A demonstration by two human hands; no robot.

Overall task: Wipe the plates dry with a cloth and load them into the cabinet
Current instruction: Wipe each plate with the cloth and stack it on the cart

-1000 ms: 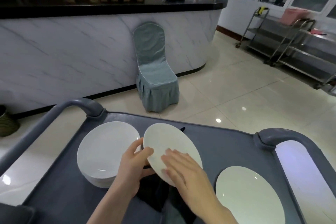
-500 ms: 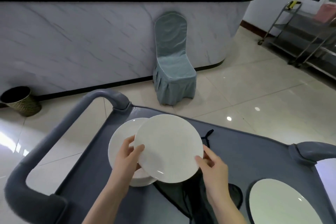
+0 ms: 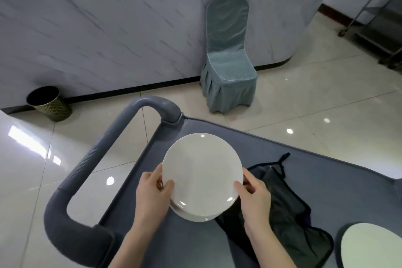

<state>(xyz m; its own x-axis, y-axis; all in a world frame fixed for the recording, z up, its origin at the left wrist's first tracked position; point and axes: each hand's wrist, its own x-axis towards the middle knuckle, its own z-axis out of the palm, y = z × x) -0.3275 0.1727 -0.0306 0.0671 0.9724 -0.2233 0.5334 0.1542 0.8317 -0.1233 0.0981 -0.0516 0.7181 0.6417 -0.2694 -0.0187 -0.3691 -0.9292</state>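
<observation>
A white plate lies on top of a stack of white plates at the left end of a grey cart tray. My left hand grips the top plate's left rim, thumb over the edge. On the opposite rim, my right hand holds it the same way. A dark cloth is spread on the tray just right of the stack, partly under my right wrist. Another white plate sits at the tray's lower right corner.
The cart's grey handle loops out to the left. On the tiled floor beyond stand a blue covered chair and a dark bin against a marble counter front. A metal trolley is at the far right.
The plate I was wiping over the cloth has moved left and now rests level on the stack. My right hand shifted from the plate's face to its right rim. The view tilted down and left.
</observation>
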